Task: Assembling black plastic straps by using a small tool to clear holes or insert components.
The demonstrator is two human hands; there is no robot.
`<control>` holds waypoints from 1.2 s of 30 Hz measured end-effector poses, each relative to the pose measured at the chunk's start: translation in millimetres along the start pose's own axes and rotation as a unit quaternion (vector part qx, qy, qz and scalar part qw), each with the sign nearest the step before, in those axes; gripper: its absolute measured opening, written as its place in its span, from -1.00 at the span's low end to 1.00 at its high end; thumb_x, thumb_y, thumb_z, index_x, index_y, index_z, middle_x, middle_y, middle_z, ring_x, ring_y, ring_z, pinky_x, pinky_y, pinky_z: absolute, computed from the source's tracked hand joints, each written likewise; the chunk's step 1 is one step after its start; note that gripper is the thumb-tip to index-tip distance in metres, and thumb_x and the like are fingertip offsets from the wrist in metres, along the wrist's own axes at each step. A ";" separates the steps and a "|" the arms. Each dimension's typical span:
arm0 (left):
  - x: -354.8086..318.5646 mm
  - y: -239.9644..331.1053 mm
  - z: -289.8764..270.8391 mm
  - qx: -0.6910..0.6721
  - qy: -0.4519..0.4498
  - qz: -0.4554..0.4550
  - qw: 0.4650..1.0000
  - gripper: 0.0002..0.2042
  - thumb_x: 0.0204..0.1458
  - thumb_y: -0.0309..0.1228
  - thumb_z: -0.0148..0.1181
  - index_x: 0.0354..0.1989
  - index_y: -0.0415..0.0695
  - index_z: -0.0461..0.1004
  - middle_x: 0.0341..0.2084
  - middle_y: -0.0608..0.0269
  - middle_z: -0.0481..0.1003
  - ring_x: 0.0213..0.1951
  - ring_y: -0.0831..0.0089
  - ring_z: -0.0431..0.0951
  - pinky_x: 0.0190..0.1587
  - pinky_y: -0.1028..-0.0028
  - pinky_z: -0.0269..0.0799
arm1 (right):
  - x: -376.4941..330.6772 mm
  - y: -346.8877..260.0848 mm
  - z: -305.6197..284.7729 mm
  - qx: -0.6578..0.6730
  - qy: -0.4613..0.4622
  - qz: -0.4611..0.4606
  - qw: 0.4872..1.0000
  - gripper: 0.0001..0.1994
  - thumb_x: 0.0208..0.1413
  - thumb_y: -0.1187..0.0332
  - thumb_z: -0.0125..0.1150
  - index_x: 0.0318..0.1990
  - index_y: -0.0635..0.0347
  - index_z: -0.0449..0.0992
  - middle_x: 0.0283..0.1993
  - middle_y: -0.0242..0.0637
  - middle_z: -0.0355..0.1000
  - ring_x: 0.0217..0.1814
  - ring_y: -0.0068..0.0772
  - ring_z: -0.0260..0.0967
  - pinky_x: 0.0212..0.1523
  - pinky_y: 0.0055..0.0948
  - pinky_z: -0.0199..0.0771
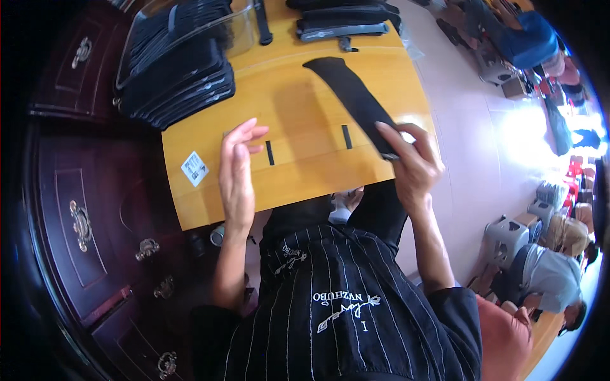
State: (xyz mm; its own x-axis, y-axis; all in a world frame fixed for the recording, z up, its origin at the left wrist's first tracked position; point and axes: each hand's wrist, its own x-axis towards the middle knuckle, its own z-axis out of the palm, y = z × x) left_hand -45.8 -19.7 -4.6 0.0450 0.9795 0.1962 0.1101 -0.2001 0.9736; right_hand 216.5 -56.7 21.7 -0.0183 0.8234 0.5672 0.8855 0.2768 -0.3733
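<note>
A long black sock-like fabric piece [351, 95] lies diagonally across the yellow wooden board [298, 181]. My right hand [416, 162] grips its near end at the board's right edge, lifting it slightly. My left hand [238, 171] hovers flat over the board's left part, fingers apart, holding nothing. Two short black marks [270, 152] sit on the board between my hands. A small white sticker [194, 168] is to the left of my left hand.
A stack of black fabric pieces [181, 86] lies at the board's far left under a clear plastic bin [190, 25]. More black pieces [343, 22] lie at the far edge. Dark wooden drawers [95, 222] stand on the left. Other people sit at the right.
</note>
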 end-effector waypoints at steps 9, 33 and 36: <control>79.9 -36.5 74.3 0.231 -0.205 0.199 0.930 -0.55 0.25 -0.15 -0.13 0.20 -0.15 0.27 0.20 0.07 0.27 0.30 0.07 0.13 0.29 0.22 0.02 | -12.9 46.5 20.6 -0.044 -0.165 0.016 0.985 -0.56 -0.18 0.51 0.25 -0.08 -0.22 0.58 -0.08 -0.45 0.42 -0.20 -0.41 0.40 -0.27 -0.44 0.51; 120.8 -97.2 127.2 0.361 -0.198 0.229 0.882 -0.48 0.18 -0.13 0.01 0.28 -0.04 0.18 0.27 -0.08 0.12 0.34 0.00 0.01 0.31 0.05 -0.08 | -3.1 89.0 35.0 0.067 -0.126 0.139 0.980 -0.43 -0.22 0.67 0.22 -0.02 -0.22 0.55 0.17 -0.33 0.33 -0.17 -0.33 0.48 -0.23 -0.40 0.55; 122.2 -91.9 100.1 0.295 -0.208 0.155 0.919 -0.53 0.21 -0.20 -0.02 0.24 -0.13 0.21 0.23 -0.05 0.19 0.31 0.04 0.09 0.31 0.21 0.02 | 7.2 75.6 35.1 0.085 -0.067 0.145 0.983 -0.46 -0.19 0.76 0.10 -0.06 -0.08 0.59 0.08 -0.32 0.38 -0.40 -0.49 0.30 -0.36 -0.52 0.42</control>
State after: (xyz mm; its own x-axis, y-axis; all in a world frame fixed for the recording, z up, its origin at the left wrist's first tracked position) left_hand 48.9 116.2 -81.8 0.5275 0.8049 0.2717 0.5428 -0.5653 0.6211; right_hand 267.1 -12.5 -28.2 0.1530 0.9346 0.3212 0.7723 0.0897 -0.6289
